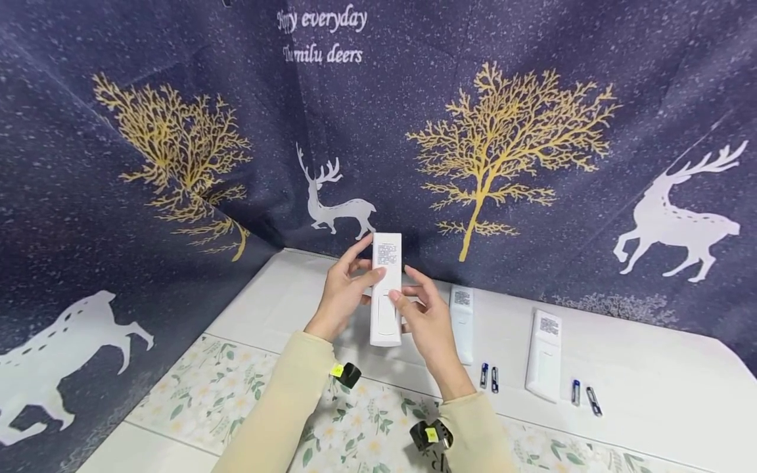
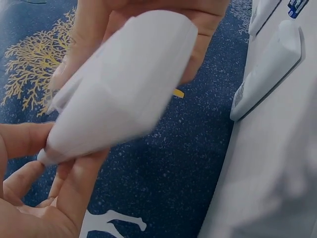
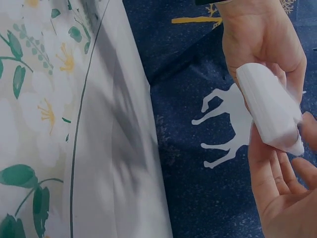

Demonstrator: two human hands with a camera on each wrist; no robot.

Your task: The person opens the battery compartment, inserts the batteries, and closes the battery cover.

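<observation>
A white remote control is held up over the table, its back toward the head camera, with a printed label above and a battery cover below. My left hand grips its left side, thumb across the back and fingers behind. From the right, my right hand holds it too, thumb tip at the top edge of the battery cover and fingers bent along the side. In the left wrist view a thin white flap stands out from the remote control. The right wrist view shows the remote control end-on between both hands.
Two more white remote controls, a nearer one and a farther one, lie on the white table to the right. A pair of batteries and another pair lie beside them. A floral mat covers the front; a dark printed cloth hangs behind.
</observation>
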